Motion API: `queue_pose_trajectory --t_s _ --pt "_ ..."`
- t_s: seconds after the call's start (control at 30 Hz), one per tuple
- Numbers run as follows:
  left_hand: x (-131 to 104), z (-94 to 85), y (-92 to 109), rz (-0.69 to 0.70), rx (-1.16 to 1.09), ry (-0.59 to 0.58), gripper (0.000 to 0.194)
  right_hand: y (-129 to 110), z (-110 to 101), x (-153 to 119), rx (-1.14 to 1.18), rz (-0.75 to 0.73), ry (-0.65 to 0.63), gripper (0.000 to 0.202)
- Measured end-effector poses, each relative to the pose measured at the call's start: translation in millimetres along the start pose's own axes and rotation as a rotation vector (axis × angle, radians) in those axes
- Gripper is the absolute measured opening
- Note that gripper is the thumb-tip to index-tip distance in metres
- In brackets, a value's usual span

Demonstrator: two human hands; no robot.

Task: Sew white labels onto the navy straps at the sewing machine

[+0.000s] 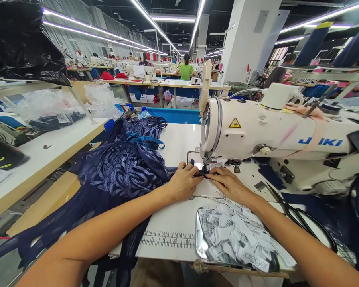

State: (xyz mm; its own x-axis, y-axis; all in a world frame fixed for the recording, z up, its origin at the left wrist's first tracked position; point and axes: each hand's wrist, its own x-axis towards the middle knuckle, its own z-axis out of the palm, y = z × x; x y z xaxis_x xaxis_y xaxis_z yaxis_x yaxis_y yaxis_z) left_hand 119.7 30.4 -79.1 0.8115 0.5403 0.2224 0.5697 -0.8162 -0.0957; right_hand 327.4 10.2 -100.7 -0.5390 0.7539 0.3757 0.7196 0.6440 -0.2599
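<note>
A white sewing machine stands on a white table. Under its needle lies a narrow dark navy strip. My left hand pinches the strip just left of the needle, fingers bent. My right hand presses the strip on the right side, fingers close together at the presser foot. A pile of navy fabric with a swirling lace pattern lies left of my left hand, with a bright blue strap on top. Below my right hand sits a tray heaped with white printed labels.
Black scissors lie right of the labels. A ruler scale runs along the table's front. A side table stands at the left, bearing plastic bags. Farther back, a person in green sits among other machines.
</note>
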Motion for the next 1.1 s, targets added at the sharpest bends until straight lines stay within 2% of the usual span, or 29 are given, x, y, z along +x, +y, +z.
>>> queue_pose_trajectory --t_s 0.1,0.23,0.33,0.47,0.53,0.67,0.73,0.8,0.87,0.97,1.03,1.1 --pt "1.5 -0.1 3.6 0.012 0.046 -0.036 0.034 2.0 -1.3 -0.9 0.015 -0.027 0.015 0.030" --pt "2.7 -0.7 3.6 0.037 0.087 -0.045 0.028 -1.2 -5.4 -0.1 -0.098 -0.117 -0.016 0.030" --pt "2.1 -3.6 -3.0 -0.044 0.187 0.018 0.021 -4.4 -7.0 0.7 -0.183 -0.167 -0.025 0.031" --pt "1.8 -6.2 -14.3 -0.164 0.307 0.089 0.019 -4.6 -5.5 -0.1 -0.192 -0.159 -0.024 0.031" --pt "3.3 -6.0 -17.8 -0.185 0.271 0.141 0.019 -3.7 -4.4 -0.8 -0.183 -0.158 -0.027 0.031" --pt "7.0 -5.6 -15.3 -0.329 0.020 0.283 0.022 -3.2 -4.1 -1.1 -0.176 -0.159 -0.026 0.031" --pt "5.7 -6.2 -8.1 -0.257 -0.024 0.307 0.020 -3.5 -4.4 -0.7 -0.173 -0.155 -0.021 0.031" --pt "0.8 -6.5 1.8 -0.079 0.025 0.244 0.021 -3.6 -4.2 -0.4 -0.167 -0.150 -0.013 0.031" --pt "-6.4 -5.6 11.4 -0.020 0.113 0.116 0.022 -3.3 -3.6 -0.6 -0.162 -0.143 -0.011 0.031" --pt "-15.4 -3.1 18.5 -0.196 0.203 -0.020 0.017 -1.9 -2.1 -1.5 -0.142 -0.119 -0.021 0.032" --pt "-17.5 -2.0 17.2 -0.282 0.185 -0.025 0.026 -1.0 -1.1 -2.2 -0.125 -0.103 -0.029 0.032" --pt "-16.8 -1.5 13.6 -0.283 0.117 0.008 0.040 -0.3 -0.2 -2.7 -0.111 -0.095 -0.030 0.032"
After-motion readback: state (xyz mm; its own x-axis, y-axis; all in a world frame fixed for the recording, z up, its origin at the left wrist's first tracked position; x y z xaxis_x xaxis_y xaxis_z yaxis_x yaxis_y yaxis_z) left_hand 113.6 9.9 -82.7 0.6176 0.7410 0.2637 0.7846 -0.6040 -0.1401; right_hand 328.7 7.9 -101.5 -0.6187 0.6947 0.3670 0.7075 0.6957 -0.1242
